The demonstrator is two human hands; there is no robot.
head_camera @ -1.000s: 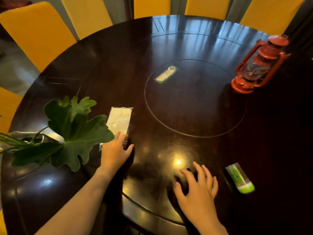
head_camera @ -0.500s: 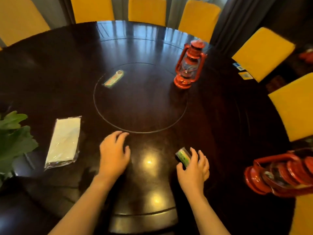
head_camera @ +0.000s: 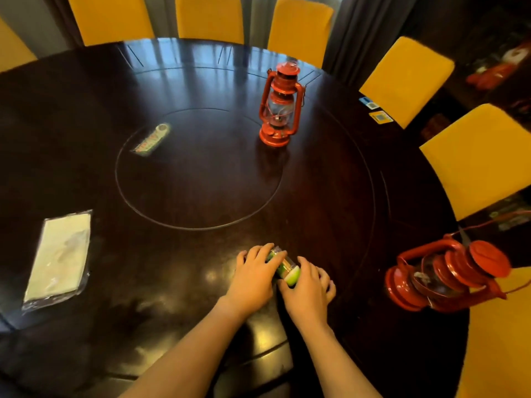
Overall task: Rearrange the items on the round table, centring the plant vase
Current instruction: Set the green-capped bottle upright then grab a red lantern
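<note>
A small green-capped container (head_camera: pixel 285 266) lies on its side on the dark round table (head_camera: pixel 330 179), near the front edge. My left hand (head_camera: pixel 254 278) curls over its left side and my right hand (head_camera: pixel 309 287) grips its green cap end; both hands hold it. A red lantern (head_camera: pixel 278 106) stands upright at the right rim of the inlaid centre circle (head_camera: pixel 198 168). A second red lantern (head_camera: pixel 446 275) lies tipped over at the table's right edge. The plant vase is out of view.
A flat white packet in clear wrap (head_camera: pixel 59 255) lies at the left. A small green and white packet (head_camera: pixel 151 139) rests on the circle's left rim. Two small cards (head_camera: pixel 375 110) sit at the far right edge. Yellow chairs (head_camera: pixel 402 79) ring the table.
The view has swung right, so the plant has left the frame. My left hand left the white packet and joined my right hand on the green-capped container.
</note>
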